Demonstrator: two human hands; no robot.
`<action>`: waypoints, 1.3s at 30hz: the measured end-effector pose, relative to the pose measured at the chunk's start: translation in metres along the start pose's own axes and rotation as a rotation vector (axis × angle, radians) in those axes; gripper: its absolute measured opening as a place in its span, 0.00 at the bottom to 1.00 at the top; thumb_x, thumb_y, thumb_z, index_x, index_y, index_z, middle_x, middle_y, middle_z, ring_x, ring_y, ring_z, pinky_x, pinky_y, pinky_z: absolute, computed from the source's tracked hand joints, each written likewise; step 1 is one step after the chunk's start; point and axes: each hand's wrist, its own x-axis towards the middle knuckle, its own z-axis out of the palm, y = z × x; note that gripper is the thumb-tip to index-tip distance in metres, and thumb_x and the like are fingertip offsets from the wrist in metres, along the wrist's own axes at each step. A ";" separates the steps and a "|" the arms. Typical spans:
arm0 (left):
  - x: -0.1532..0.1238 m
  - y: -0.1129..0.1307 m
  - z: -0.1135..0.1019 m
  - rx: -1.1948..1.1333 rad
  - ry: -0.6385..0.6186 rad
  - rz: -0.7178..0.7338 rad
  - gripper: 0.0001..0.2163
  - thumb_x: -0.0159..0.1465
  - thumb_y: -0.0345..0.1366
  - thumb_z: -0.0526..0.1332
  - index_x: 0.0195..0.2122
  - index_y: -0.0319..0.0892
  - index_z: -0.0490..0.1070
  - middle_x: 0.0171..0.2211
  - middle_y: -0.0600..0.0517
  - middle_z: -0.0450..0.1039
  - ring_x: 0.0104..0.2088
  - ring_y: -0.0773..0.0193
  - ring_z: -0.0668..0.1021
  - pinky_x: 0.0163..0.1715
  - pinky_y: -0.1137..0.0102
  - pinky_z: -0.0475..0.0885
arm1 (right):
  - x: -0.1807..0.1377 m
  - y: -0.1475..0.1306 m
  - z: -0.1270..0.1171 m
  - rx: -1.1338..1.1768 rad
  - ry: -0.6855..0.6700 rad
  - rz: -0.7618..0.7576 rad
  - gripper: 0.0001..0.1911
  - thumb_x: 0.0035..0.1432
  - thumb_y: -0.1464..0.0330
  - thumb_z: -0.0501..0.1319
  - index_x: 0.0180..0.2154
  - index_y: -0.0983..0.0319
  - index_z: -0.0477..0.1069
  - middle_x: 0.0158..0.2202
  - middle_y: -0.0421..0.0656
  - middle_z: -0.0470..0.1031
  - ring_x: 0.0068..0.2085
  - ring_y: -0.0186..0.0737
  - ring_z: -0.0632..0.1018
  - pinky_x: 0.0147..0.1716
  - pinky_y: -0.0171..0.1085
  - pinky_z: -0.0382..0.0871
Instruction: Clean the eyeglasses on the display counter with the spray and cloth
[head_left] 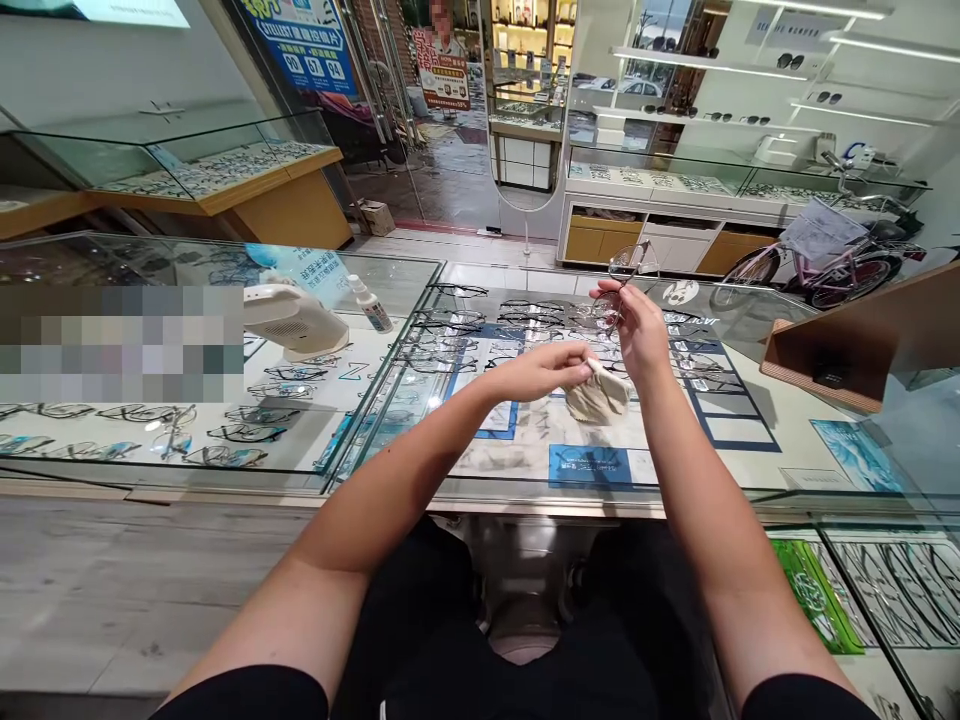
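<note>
Two hands busy: right hand (pixel 637 325) pinches glasses (pixel 626 275) by a thin part, left hand (pixel 544 370) grips cloth (pixel 600 395); frame may twist or fall onto the glass counter (pixel 525 470).

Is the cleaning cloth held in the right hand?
No, the left hand pinches the cleaning cloth, while the right hand holds the eyeglasses.

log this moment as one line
left hand: grips cloth | right hand: holds glasses up | below: glass counter
</note>
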 end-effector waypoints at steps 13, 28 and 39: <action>-0.001 0.005 -0.017 -0.282 0.419 -0.003 0.24 0.64 0.59 0.69 0.41 0.42 0.68 0.32 0.54 0.71 0.27 0.68 0.71 0.28 0.72 0.64 | -0.003 -0.001 0.004 0.022 -0.032 0.035 0.20 0.60 0.51 0.67 0.46 0.57 0.84 0.45 0.45 0.87 0.45 0.45 0.81 0.36 0.39 0.68; -0.006 0.009 -0.026 0.136 0.421 -0.152 0.23 0.65 0.58 0.63 0.27 0.43 0.63 0.25 0.55 0.62 0.26 0.67 0.65 0.26 0.69 0.56 | -0.002 0.000 -0.001 0.055 -0.038 0.038 0.18 0.61 0.53 0.66 0.46 0.56 0.84 0.45 0.46 0.87 0.45 0.44 0.82 0.36 0.38 0.68; -0.004 -0.001 -0.029 -0.243 0.433 -0.158 0.24 0.57 0.54 0.74 0.44 0.40 0.76 0.36 0.52 0.78 0.35 0.65 0.77 0.35 0.72 0.67 | -0.014 -0.018 0.006 0.112 -0.228 0.063 0.19 0.59 0.51 0.68 0.43 0.57 0.85 0.44 0.47 0.87 0.49 0.51 0.85 0.52 0.48 0.77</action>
